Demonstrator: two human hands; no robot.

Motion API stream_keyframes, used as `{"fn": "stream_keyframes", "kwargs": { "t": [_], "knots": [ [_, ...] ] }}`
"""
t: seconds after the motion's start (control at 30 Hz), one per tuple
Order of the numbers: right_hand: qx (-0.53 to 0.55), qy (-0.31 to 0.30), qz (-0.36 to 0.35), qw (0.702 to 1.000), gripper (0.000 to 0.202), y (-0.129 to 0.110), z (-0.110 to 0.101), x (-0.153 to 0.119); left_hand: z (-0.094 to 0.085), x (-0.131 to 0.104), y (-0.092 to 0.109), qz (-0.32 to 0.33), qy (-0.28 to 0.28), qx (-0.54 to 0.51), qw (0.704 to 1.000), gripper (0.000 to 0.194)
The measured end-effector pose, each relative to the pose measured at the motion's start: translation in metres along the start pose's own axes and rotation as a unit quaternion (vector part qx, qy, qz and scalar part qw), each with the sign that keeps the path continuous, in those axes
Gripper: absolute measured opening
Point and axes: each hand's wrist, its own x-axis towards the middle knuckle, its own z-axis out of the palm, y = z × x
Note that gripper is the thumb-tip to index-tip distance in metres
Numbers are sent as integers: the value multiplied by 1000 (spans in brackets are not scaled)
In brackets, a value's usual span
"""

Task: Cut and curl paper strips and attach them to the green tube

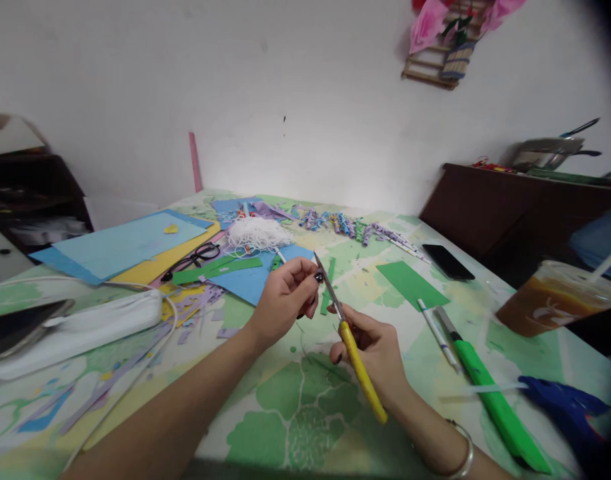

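Note:
Yellow-handled scissors [358, 370] are in my right hand [378, 350], with the blades pointing up and away toward my left fingertips. My left hand [290, 293] is closed in a pinch close to the blade tips; anything between its fingers is too small or hidden to make out. Just beyond the blades a narrow green paper strip [331, 273] lies on the floral tablecloth [270, 427]. A larger green paper piece [410, 283] lies to the right of the scissors.
A white string tangle [260, 235], glasses [195, 259] and blue paper sheets [120, 247] lie at the left. Rolled paper pieces [340, 225] sit at the back. On the right are a phone [448, 261], a pen [438, 335], a green-handled cutter [500, 407], a glue gun [560, 407] and a drink cup [550, 300].

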Motion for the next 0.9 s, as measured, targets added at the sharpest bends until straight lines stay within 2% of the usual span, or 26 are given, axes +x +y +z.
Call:
{"fn": "stream_keyframes", "kwargs": {
  "t": [0.2,0.47,0.7,0.83,0.9],
  "knots": [
    [28,-21,17,999,27,-2,-3,1,-1,2,-1,11,14,7,1000,12],
    [-44,-16,-3,999,23,3,-12,3,-4,3,-3,13,18,4,1000,9],
    [-33,-2,4,999,22,6,-12,3,-4,5,-2,8,24,-1,1000,10],
    [-153,30,-33,987,32,3,-21,10,-5,5,-3,0,29,-2,1000,11],
    [-288,72,-58,953,35,-1,-32,17,-5,6,-3,-9,28,-5,1000,11]
  ]
}}
